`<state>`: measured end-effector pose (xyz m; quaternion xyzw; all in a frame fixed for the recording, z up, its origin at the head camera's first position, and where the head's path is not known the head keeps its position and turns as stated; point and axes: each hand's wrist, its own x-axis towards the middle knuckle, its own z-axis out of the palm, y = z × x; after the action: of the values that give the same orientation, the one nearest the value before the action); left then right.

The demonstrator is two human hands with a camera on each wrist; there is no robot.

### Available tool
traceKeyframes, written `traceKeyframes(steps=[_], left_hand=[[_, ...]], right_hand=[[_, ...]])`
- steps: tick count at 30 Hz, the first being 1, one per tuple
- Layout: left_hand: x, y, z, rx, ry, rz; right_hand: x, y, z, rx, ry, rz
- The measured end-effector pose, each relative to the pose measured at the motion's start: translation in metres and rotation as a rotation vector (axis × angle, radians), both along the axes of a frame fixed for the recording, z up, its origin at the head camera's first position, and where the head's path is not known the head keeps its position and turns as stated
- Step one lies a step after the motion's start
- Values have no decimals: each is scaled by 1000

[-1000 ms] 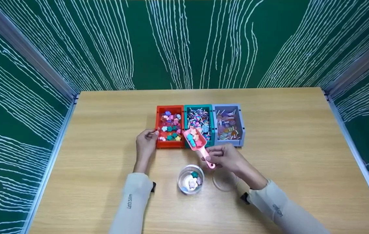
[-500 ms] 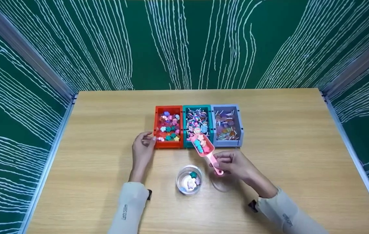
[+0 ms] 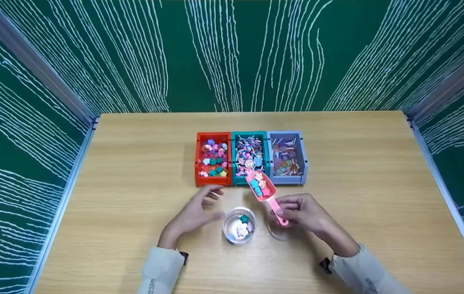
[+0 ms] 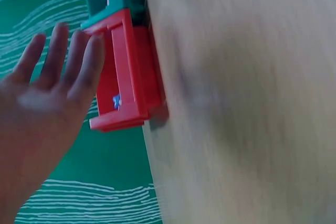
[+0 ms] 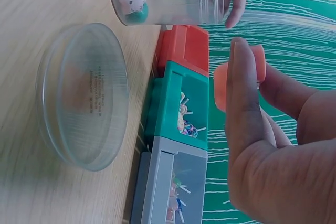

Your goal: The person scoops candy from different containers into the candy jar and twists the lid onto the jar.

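My right hand (image 3: 311, 214) pinches the handle of a small pink scoop (image 3: 272, 195), which carries several turquoise, pink and peach charms. The scoop hangs just in front of the green bin (image 3: 234, 179), overlapping its front edge in the head view. Left of a clear round jar (image 3: 226, 234), my left hand (image 3: 191, 216) holds nothing, its fingers spread toward the jar's rim. Inside the jar lie a few charms (image 3: 242, 232), white, green and lilac. A clear round lid (image 5: 79, 129) lies on the table below my right hand.
Left of the green bin stands a red bin (image 3: 197, 179) with colourful flower-like charms. On its right is a grey-blue bin (image 3: 303, 179) with translucent pieces on white sticks. All three stand side by side on the wooden table (image 3: 358, 163). Green walls with white lines enclose the table.
My left hand has let go of the red bin's side and come toward the jar. The right hand has drawn the loaded scoop back and to the right, away from the bins.
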<state>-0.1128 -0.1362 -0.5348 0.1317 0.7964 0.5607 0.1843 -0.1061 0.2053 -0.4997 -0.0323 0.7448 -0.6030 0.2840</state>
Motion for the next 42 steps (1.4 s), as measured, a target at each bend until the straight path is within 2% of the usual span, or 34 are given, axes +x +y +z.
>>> traceKeyframes(steps=[3, 5, 8, 12, 20, 26, 30, 35, 42], left_hand=[[6, 6, -1, -23, -62, -136], [9, 10, -2, -52, -85, -202], [12, 15, -3, -96, -103, -261], [13, 19, -6, -121, -79, -309], [10, 22, -7, -105, -103, -304], [8, 22, -8, -100, -118, -308], [10, 22, -9, -94, -144, -294], [12, 23, -10, -62, -141, -290], [8, 24, -10, -71, -129, -303]], right_hand=[[4, 1, 0, -20, -5, 7], [6, 2, 0, -30, -10, 16], [9, 3, 1, -42, -26, 18], [12, 4, 3, -48, -41, 14], [17, 9, 10, -30, -63, 58], [20, 16, 13, -21, -56, 123], [25, 20, 13, -83, -37, 189], [29, 24, 12, -158, -3, 263], [27, 25, 17, -112, 24, 332]])
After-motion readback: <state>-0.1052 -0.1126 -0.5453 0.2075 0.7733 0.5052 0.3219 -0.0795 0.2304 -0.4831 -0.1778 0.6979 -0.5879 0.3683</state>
